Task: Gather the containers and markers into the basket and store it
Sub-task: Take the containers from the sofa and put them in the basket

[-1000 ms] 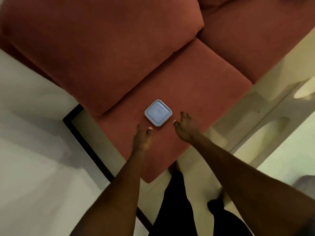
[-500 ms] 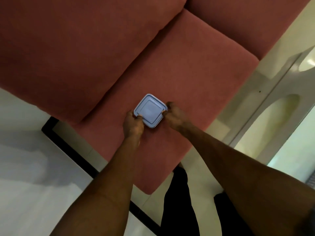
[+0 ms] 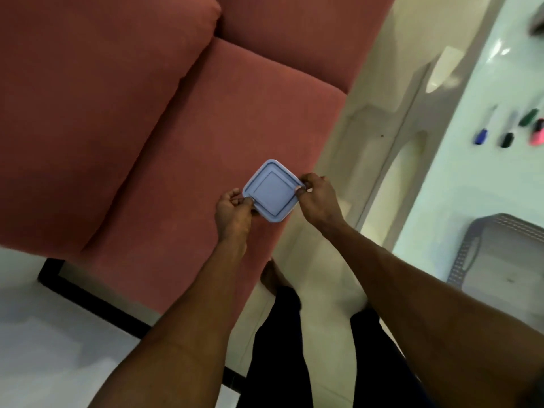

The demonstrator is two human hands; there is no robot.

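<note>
A square pale-blue lidded container (image 3: 272,191) is held above the front edge of the red sofa seat. My left hand (image 3: 232,212) pinches its left corner and my right hand (image 3: 318,198) pinches its right corner. On the glossy white table at the right lie several markers: a blue one (image 3: 482,136), a black one (image 3: 507,138), a green one (image 3: 529,116) and a pink one (image 3: 538,134). A grey woven basket (image 3: 471,254) with a handle slot stands on the same table, nearer to me, partly cut off by the frame edge.
The red sofa (image 3: 147,113) fills the left and centre, with a thick cushion at left. The white table (image 3: 441,178) with arched legs stands at the right. A black-bordered floor strip (image 3: 97,301) runs below the sofa. My legs and bare foot are below.
Both hands reached the container on the sofa seat, gripped its corners and lifted it toward the seat's front edge. The view swung right, bringing the table, markers and basket into sight.
</note>
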